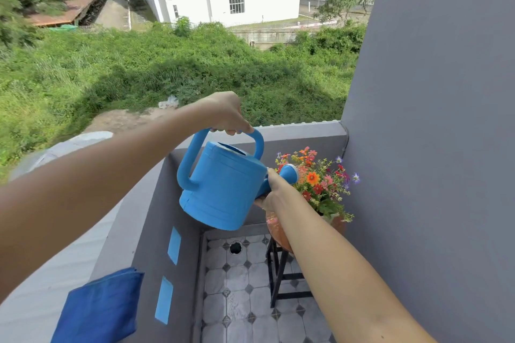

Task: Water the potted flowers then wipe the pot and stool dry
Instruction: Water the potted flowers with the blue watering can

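Note:
A blue watering can (pixel 225 189) hangs tilted toward the right over the balcony corner. My left hand (pixel 225 114) grips its top handle. My right hand (pixel 274 192) holds the spout, whose rose head (pixel 290 174) sits among the flowers (pixel 320 184). The orange, red and purple flowers grow in a terracotta pot (pixel 338 224), partly hidden behind my right forearm. The pot stands on a black metal stool (pixel 278 273) in the corner by the grey wall. A folded blue cloth (pixel 103 309) lies on the parapet ledge at lower left.
A grey parapet wall (pixel 303 133) closes the balcony at the front and left, with blue tape patches (pixel 174 245) on its inner face. A tall grey wall (pixel 432 120) stands at right. The tiled floor (pixel 237 301) looks wet and has a drain hole (pixel 235 247).

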